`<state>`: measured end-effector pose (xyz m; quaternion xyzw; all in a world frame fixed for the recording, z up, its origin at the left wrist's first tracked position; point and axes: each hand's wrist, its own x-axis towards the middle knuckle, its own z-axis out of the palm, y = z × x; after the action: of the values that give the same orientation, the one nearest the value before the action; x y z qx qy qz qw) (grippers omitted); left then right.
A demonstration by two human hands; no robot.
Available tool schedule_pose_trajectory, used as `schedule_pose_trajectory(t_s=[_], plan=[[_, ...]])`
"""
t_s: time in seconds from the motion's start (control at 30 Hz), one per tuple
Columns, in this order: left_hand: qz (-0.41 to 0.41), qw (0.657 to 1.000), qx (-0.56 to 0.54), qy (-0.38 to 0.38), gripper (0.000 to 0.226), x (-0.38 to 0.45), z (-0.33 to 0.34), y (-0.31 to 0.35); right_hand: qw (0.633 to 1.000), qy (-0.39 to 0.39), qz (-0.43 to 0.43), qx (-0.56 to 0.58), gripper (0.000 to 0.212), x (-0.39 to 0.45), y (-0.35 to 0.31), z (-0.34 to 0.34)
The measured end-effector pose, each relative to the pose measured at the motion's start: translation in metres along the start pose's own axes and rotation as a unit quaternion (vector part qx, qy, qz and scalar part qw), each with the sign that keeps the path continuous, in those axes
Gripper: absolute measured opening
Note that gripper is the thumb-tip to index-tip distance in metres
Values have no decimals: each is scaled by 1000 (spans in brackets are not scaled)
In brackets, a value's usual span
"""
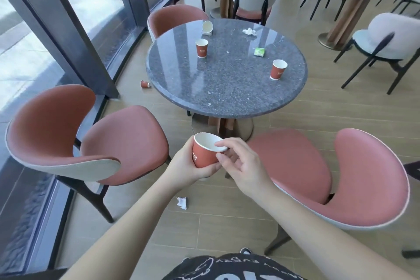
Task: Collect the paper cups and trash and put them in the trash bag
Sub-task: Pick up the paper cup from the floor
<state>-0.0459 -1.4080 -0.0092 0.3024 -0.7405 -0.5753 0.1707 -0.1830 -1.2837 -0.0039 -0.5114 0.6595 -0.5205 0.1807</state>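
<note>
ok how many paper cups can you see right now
5: one held cup; two upright on the table at and; one tipped at; one on the floor. More may be hidden.

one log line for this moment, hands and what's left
left hand: holding red cup | right hand: pinching its rim | table: three cups, trash left | trash bag: unseen

Café: round tables (pixel 227 88), cushioned chairs (pixel 122 143)
</note>
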Motion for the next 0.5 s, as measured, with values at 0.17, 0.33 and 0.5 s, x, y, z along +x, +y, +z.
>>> schedule_pose_trajectory(t_s=[0.17, 0.33, 0.5], plan=[[33, 999, -4, -3, 57, 12, -13, 13, 999, 50, -15, 5, 33, 17, -10, -1], [52, 998, 8, -18, 69, 24, -28, 14, 997, 77, 7, 13, 34, 33, -14, 5], [51, 998, 0, -31, 73, 31, -37, 4, 994, 103, 25, 25, 38, 37, -14, 17]])
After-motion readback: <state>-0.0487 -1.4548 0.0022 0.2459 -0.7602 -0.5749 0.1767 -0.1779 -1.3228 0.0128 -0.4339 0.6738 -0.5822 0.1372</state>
